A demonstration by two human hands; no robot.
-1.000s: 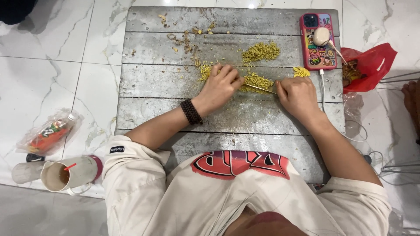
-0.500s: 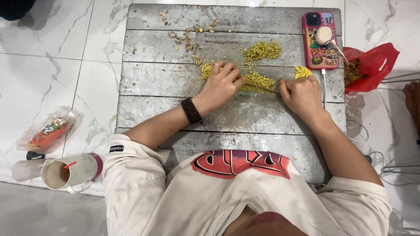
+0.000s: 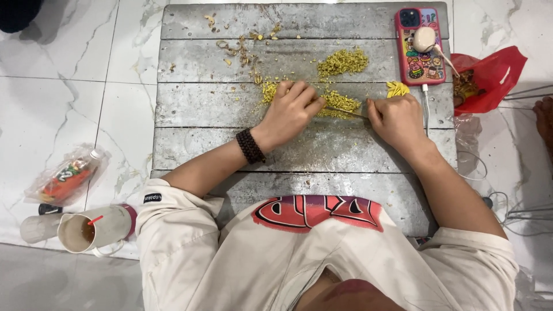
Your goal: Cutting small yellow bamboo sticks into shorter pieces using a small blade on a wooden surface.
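While the left hand (image 3: 291,112) presses curled fingers onto a yellow-green chopped pile (image 3: 337,103), the right hand (image 3: 397,121) clamps a thin blade (image 3: 345,112). Both rest on a grey wooden board (image 3: 230,150).

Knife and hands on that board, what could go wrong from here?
The thin blade runs between the left hand and right hand, so fingertips pinning the yellow bits could get nicked. The phone lies at the board's corner; scraps or a stray elbow might reach it.

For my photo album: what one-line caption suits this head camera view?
Left hand presses yellow bits on a grey board while the right hand holds a thin blade.
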